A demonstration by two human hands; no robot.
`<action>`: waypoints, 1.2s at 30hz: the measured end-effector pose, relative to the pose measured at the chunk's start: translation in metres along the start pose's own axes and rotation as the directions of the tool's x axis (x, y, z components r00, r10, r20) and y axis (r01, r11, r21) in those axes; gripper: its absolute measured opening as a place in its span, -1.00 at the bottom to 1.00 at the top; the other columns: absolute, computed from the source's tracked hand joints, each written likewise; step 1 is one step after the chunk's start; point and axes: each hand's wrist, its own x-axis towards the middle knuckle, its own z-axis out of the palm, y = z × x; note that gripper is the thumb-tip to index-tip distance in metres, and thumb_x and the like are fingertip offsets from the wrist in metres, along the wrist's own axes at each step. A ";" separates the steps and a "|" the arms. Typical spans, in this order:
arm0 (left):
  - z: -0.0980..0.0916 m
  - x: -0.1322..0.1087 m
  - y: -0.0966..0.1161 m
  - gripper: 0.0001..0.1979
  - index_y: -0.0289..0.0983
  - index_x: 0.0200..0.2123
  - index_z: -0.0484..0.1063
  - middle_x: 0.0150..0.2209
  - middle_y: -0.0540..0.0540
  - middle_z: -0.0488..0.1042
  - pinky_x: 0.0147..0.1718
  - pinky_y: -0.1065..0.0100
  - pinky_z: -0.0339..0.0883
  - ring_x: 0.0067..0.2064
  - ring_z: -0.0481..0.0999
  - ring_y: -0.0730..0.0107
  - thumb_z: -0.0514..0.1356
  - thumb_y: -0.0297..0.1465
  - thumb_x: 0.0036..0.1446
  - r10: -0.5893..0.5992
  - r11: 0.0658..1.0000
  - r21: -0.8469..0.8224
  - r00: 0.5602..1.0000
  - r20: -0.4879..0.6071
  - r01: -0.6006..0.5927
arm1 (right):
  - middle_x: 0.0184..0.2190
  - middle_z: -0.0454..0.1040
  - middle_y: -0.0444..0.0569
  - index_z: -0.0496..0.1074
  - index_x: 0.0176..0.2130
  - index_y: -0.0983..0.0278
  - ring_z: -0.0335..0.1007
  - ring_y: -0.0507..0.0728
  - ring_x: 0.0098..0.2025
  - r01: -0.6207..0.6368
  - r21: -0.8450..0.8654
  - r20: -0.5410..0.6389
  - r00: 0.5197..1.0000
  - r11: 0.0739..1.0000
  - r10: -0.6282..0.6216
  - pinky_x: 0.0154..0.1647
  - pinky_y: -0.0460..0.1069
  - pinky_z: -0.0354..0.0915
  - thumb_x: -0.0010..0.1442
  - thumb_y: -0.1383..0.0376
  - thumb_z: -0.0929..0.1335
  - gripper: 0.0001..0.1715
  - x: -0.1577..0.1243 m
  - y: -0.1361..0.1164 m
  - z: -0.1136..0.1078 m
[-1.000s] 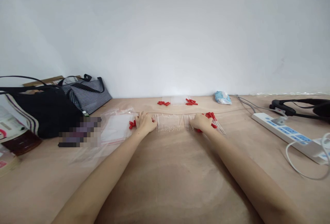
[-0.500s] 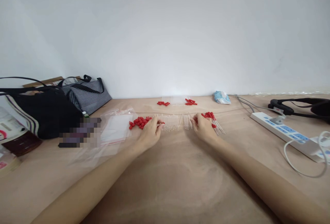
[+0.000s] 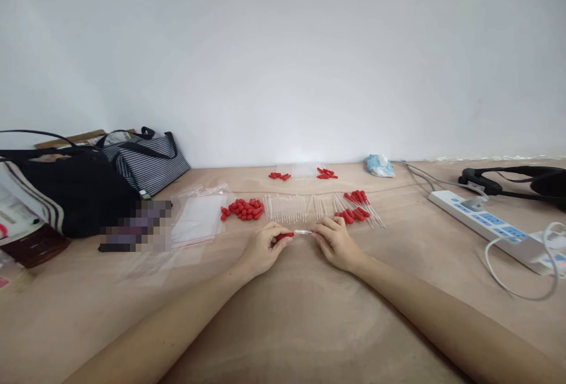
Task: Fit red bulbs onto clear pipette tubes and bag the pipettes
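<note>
Right hand (image 3: pixel 338 243) pinches a slim, clear, glassy tube (image 3: pixel 303 232) crosswise; beside the tube's left end, left hand (image 3: pixel 264 248) pinches a red rubbery bulb (image 3: pixel 285 235).

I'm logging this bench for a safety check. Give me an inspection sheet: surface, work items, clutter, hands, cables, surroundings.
Surface: brown tabletop
Work items: pile of red bulbs, row of clear tubes, red-tipped tubes at right, more red pieces farther back
Clutter: black bag, striped bag, plastic bags, blue packet, blurred item, black strapped item
Hands: left hand holds one red bulb; right hand holds one clear tube
Cables: white cord beside the power strip; grey cords beyond it
Surroundings: pale wall behind
</note>
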 end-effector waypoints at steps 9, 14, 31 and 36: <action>0.000 0.000 0.004 -0.84 -0.28 -0.32 0.42 -0.38 -0.05 0.43 -0.39 0.41 0.25 -0.38 0.38 0.42 0.06 -0.39 0.11 0.041 0.999 0.021 0.999 -0.003 -0.041 | -0.34 0.40 -0.05 0.33 -0.25 0.27 0.26 0.06 -0.28 -0.020 0.016 0.027 0.999 1.000 0.019 -0.19 0.03 -0.01 0.18 0.37 0.17 -0.81 0.001 0.000 0.000; 0.001 0.000 0.001 -0.84 -0.28 -0.31 0.41 -0.38 -0.04 0.43 -0.39 0.40 0.26 -0.37 0.38 0.42 0.05 -0.40 0.11 0.048 0.999 0.012 0.999 -0.015 -0.048 | -0.35 0.41 -0.05 0.34 -0.25 0.26 0.27 0.06 -0.29 -0.001 -0.032 0.037 0.999 0.999 0.003 -0.18 0.04 -0.02 0.18 0.35 0.17 -0.80 0.001 -0.002 -0.002; -0.003 -0.004 0.004 -0.83 -0.31 -0.34 0.36 -0.41 -0.05 0.35 -0.33 0.41 0.25 -0.36 0.36 0.44 -0.01 -0.42 0.17 0.204 0.978 0.046 0.979 0.000 -0.204 | -0.40 0.45 -0.09 0.40 -0.17 0.21 0.28 0.00 -0.38 0.115 -0.006 0.044 0.993 0.993 -0.114 -0.21 0.02 -0.08 0.19 0.31 0.19 -0.74 0.001 -0.005 -0.004; -0.001 -0.006 0.004 -0.83 -0.30 -0.33 0.36 -0.41 -0.06 0.34 -0.34 0.41 0.25 -0.37 0.35 0.44 -0.01 -0.42 0.17 0.245 0.965 0.093 0.970 0.001 -0.244 | -0.43 0.45 -0.12 0.41 -0.17 0.18 0.25 -0.02 -0.43 0.158 -0.108 0.070 0.986 0.982 -0.151 -0.27 0.01 -0.11 0.19 0.30 0.19 -0.73 0.003 -0.004 -0.007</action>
